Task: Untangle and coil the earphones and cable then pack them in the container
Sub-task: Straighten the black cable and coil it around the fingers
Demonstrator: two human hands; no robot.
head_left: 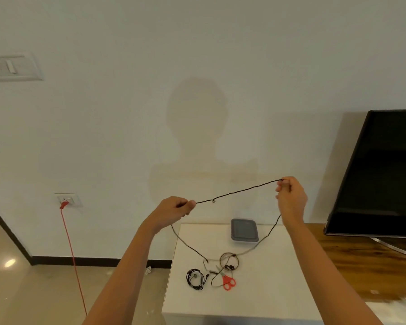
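Both hands are raised above the white table (267,289). My left hand (174,208) pinches a thin black cable (239,191), and my right hand (291,198) pinches it further along, so a stretch runs taut between them. Both loose ends hang down to the table, where they meet a tangle of cable loops (229,260). A coiled set of black earphones (195,279) lies on the table to the left of the tangle. A grey lidded container (244,229) stands at the back of the table.
Red-handled scissors (227,281) lie on the table beside the tangle. A dark television screen (380,172) stands on a wooden surface (361,266) at the right. A red cord (73,259) hangs from a wall socket (67,199) at the left.
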